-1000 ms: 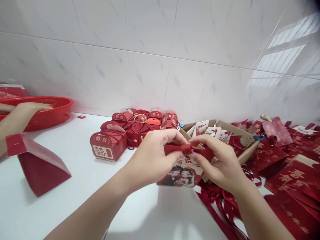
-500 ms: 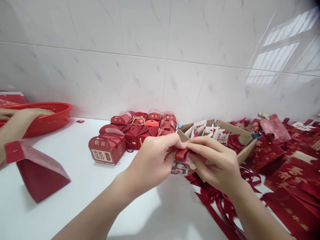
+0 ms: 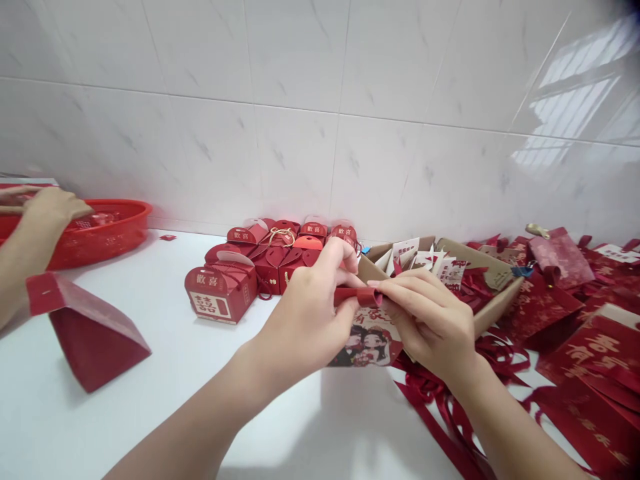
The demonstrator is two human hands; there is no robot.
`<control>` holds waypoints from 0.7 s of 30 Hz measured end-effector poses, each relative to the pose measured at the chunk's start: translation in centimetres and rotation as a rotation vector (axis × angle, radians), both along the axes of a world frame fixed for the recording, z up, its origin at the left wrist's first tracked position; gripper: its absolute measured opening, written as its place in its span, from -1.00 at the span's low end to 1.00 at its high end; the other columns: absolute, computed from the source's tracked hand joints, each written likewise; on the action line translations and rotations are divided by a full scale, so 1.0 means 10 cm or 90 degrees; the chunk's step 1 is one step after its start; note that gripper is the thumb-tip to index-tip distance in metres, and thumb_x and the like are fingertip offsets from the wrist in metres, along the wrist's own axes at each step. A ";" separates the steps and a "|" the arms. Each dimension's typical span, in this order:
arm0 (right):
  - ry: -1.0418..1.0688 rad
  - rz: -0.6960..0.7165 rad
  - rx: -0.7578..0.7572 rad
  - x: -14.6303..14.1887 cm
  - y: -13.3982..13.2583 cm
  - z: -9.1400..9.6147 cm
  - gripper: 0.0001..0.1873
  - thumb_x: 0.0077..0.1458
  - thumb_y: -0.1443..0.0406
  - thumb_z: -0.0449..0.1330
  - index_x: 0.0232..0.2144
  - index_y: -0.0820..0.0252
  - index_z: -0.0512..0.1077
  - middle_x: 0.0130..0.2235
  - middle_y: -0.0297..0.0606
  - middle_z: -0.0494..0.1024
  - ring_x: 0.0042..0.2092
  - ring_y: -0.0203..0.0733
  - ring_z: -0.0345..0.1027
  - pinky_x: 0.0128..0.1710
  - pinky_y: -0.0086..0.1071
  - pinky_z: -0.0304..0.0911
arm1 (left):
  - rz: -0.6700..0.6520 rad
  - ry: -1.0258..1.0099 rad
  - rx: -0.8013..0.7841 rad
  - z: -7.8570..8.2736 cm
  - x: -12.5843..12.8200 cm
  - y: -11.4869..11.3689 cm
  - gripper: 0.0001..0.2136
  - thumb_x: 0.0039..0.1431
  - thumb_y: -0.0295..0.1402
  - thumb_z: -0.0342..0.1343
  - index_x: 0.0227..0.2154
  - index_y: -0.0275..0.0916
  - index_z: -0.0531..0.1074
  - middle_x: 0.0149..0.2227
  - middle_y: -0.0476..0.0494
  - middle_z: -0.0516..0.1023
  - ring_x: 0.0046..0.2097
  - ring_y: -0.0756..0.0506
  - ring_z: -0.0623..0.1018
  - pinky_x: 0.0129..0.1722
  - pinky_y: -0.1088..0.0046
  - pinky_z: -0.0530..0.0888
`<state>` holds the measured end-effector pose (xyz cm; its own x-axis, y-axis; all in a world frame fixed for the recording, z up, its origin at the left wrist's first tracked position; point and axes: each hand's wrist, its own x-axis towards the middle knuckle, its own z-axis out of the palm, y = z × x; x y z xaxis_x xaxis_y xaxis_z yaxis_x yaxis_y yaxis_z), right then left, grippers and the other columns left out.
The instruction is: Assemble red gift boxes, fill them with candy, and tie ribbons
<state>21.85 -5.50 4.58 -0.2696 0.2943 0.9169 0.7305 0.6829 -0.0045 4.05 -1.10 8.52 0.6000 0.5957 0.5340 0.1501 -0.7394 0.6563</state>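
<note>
Pinching a red ribbon [image 3: 357, 297] between both hands, just right of view centre, above the white table [image 3: 175, 393].

Left hand [image 3: 305, 323]: fingers curled, thumb and forefinger closed tight on the ribbon's left stretch.

Right hand [image 3: 430, 320]: thumb and fingertips closed on the ribbon's rolled end, touching the left hand's fingertips.

Printed bag [image 3: 370, 343] with a cartoon couple hangs at 6 o'clock of the ribbon, partly hidden by both hands. Cannot tell whether the ribbon is threaded through it.

Judgement on the fold in hand: it looks small, so grip with the fingertips right at the fold, hold the ribbon flat rather than twisted, and pull evenly from both sides. Lift the bag clear of the loose ribbons [image 3: 440, 393] at 5 o'clock to avoid a snag.

Around:
- Cardboard box [image 3: 495, 303] at 3 o'clock of the hands, just behind the right hand.
- Small red gift boxes [image 3: 220, 293] at 10 o'clock, near the tiled wall.
- Folded red box [image 3: 90, 340] at 9 o'clock, well apart.
- Another person's hand [image 3: 47, 210] is at the red basket [image 3: 120, 227], far at 9–10 o'clock.
- Flat red bags [image 3: 595, 347] piled at 3–4 o'clock.
</note>
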 end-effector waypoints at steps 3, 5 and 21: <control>-0.009 -0.009 -0.011 -0.01 0.00 -0.01 -0.60 0.07 0.57 0.13 -0.07 0.14 0.41 -0.33 -0.24 0.55 -0.33 -0.20 0.34 -0.32 -0.28 0.31 | 0.001 -0.003 0.016 0.02 -0.01 -0.04 -0.67 0.01 -0.74 -0.08 -0.31 -0.15 0.09 -0.44 0.16 0.46 -0.33 0.08 0.54 -0.36 0.63 0.40; 0.001 -0.023 -0.029 -0.03 0.00 -0.02 -0.66 0.09 0.55 0.12 -0.12 0.15 0.41 -0.38 -0.25 0.51 -0.36 -0.21 0.30 -0.35 -0.29 0.28 | 0.006 -0.004 0.026 0.02 0.00 -0.06 -0.69 0.03 -0.74 -0.08 -0.32 -0.15 0.09 -0.46 0.18 0.45 -0.35 0.10 0.54 -0.37 0.65 0.39; 0.342 -0.145 0.002 0.31 -0.29 0.27 -0.88 0.06 0.39 0.25 -0.30 0.12 0.45 -0.32 -0.30 0.50 -0.31 -0.23 0.40 -0.31 -0.30 0.32 | 0.068 -0.212 0.045 0.19 -0.28 -0.01 -0.29 -0.03 -0.46 0.28 0.15 -0.16 0.05 -0.11 -0.11 0.51 -0.02 -0.15 0.54 0.01 0.16 0.52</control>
